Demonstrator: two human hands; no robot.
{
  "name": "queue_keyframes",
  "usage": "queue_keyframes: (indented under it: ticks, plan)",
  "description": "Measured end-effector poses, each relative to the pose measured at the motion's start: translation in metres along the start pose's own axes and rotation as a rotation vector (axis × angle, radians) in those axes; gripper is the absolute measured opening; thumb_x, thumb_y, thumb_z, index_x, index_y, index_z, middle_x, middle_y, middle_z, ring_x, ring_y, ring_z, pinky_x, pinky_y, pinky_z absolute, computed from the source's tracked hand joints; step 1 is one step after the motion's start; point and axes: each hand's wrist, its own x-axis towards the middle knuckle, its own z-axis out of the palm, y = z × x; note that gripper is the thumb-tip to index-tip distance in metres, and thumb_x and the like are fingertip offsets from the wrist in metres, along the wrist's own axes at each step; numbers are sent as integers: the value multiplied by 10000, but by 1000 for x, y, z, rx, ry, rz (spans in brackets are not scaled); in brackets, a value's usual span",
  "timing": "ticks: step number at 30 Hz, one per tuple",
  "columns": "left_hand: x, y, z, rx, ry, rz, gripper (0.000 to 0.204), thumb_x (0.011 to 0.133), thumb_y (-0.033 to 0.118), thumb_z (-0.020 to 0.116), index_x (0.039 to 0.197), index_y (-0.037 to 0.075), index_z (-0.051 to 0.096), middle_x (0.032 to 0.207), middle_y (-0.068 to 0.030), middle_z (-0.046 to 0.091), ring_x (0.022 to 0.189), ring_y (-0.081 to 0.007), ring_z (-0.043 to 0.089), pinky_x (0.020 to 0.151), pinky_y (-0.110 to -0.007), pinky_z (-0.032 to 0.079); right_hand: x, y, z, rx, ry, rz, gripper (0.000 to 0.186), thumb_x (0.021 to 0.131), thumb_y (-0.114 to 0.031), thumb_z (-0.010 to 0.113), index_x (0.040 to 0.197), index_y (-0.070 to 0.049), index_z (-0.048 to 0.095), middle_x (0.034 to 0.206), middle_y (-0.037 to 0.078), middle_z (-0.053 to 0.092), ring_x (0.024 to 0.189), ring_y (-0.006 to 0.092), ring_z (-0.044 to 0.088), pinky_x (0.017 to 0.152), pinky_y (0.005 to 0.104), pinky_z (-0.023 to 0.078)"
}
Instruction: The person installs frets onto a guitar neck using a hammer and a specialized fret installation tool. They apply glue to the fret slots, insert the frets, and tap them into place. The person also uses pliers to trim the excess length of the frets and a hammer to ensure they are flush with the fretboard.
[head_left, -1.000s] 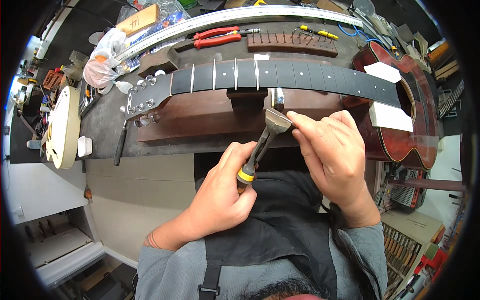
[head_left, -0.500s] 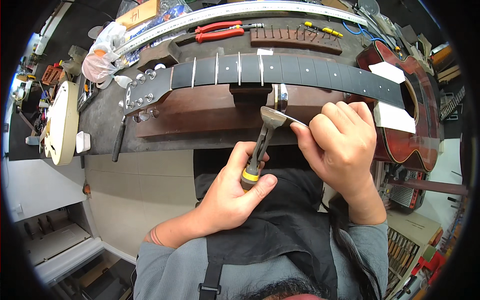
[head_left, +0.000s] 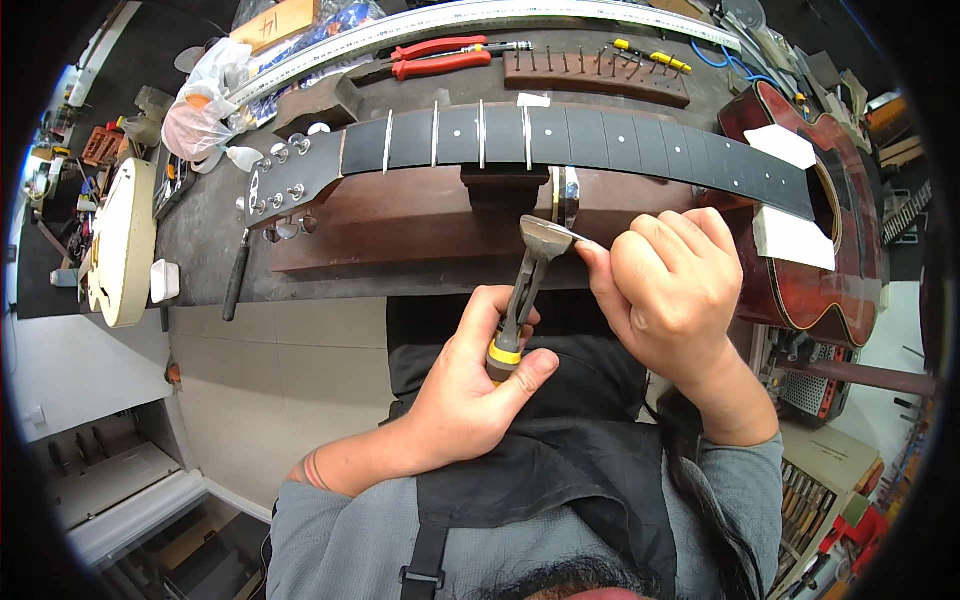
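Note:
My left hand [head_left: 472, 400] is closed around flush-jawed pliers [head_left: 543, 238] with a yellow band on the grip, their head raised in front of the bench. My right hand [head_left: 668, 290] pinches a thin metal strip [head_left: 568, 232], which lies across the plier jaws; its other fingers are curled. Just beyond is a red acoustic guitar [head_left: 840, 290], its long black fretboard [head_left: 620, 148] carrying several silver frets toward the headstock [head_left: 300, 165]. White paper [head_left: 795, 240] covers part of the body. The neck rests on a dark support [head_left: 505, 195] over a brown wooden base [head_left: 380, 240].
Red-handled pliers [head_left: 440, 63], a long ruler [head_left: 590, 22], a wooden block of pins [head_left: 595, 82] and plastic bags [head_left: 200, 115] lie behind the neck. A cream guitar body [head_left: 120, 240] sits at left, near a black-handled tool [head_left: 237, 280] on the bench's front edge [head_left: 330, 298].
My right hand's fingers have curled tighter and its knuckles have lifted, still pinching the strip at the plier jaws. My left thumb has moved along the handle. The bench has shifted slightly in view.

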Motion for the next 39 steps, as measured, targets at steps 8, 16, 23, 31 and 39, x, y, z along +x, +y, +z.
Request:
queue_keyframes:
  ticks: [8, 16, 23, 31, 39]
  plan:
    - [-1, 0, 1, -33, 1, 12, 411, 1065, 169, 752, 1365, 58, 494, 1179, -68, 594, 1098, -161, 586, 1014, -344, 504, 0, 1, 3, 45, 9, 0, 379, 848, -183, 863, 732, -131, 507, 692, 15, 525, 603, 218, 528, 629, 388, 378]
    - [0, 14, -9, -428, -192, -98, 422, 1013, 38, 696, 1358, 80, 456, 1122, -72, 536, 886, -121, 535, 787, -296, 484, -11, 5, 5, 594, 86, 236, 415, 794, -69, 932, 1150, -68, 719, 1013, 74, 738, 892, 268, 682, 802, 379, 510]
    - [10, 11, -20, -688, -504, -301, 781, 879, 44, 684, 1612, 37, 413, 1421, -162, 616, 1159, -242, 699, 1054, -411, 553, -16, 11, 16, 749, 171, 162, 402, 812, 71, 882, 1154, -68, 722, 1082, 111, 756, 1002, 296, 720, 855, 388, 556]
    - [13, 23, -16, -751, -444, -231, 1100, 782, 10, 671, 1781, 70, 213, 1777, -155, 358, 1576, -318, 452, 1289, -469, 355, -13, 4, -10, 668, 211, 277, 283, 866, 62, 832, 1110, -43, 734, 1039, 127, 805, 875, 304, 750, 796, 381, 583]
    - [10, 21, -17, -179, -278, 71, 1007, 798, -52, 602, 1744, 33, 266, 1633, -168, 455, 1458, -298, 508, 1272, -469, 381, -7, -7, -24, 618, -48, 406, 237, 885, 31, 812, 1111, -25, 768, 981, 99, 784, 809, 299, 719, 723, 400, 564]
